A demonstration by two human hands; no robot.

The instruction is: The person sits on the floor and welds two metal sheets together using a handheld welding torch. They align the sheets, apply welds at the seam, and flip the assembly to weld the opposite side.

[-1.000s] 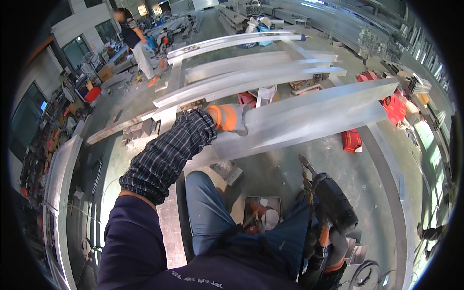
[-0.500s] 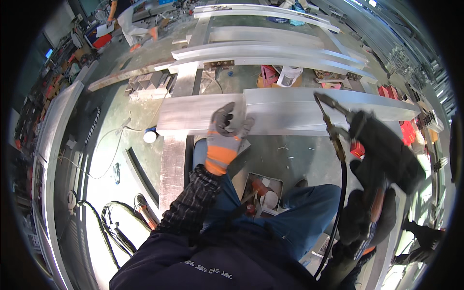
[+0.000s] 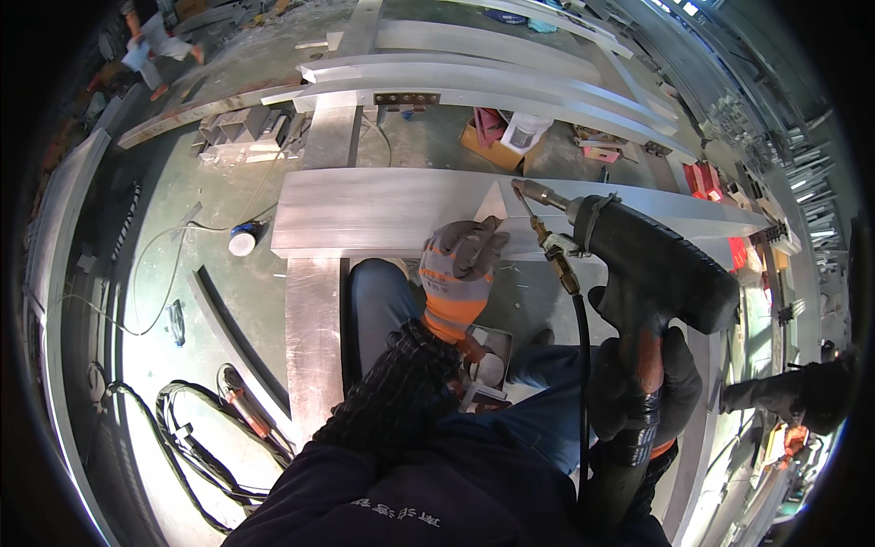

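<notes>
My right hand (image 3: 679,387), in a black glove, grips a black pistol-shaped welding gun (image 3: 652,255). Its metal nozzle points left, and a thin tube with a brass fitting (image 3: 558,263) runs to the tip from a black hose. Under that tip lies a broad silver metal beam (image 3: 365,205), apparently lapped by a second profile on the right. My left hand (image 3: 463,264), in a grey and orange glove, has its fingers curled at the beam's near edge, just below a pale triangular metal piece (image 3: 492,202). What those fingers hold is hidden.
More long metal profiles (image 3: 510,100) lie across the frame beyond. A steel crosspiece (image 3: 314,337) runs toward me on the left. Cables (image 3: 196,428) and a hand tool (image 3: 241,397) lie on the floor there. Between my legs stands a box (image 3: 497,342). Another person (image 3: 159,46) is at far left.
The welding gun has come left, its tip nearer my left hand. My left hand has shifted right along the beam, its fingers now more curled. The whole view has shifted somewhat.
</notes>
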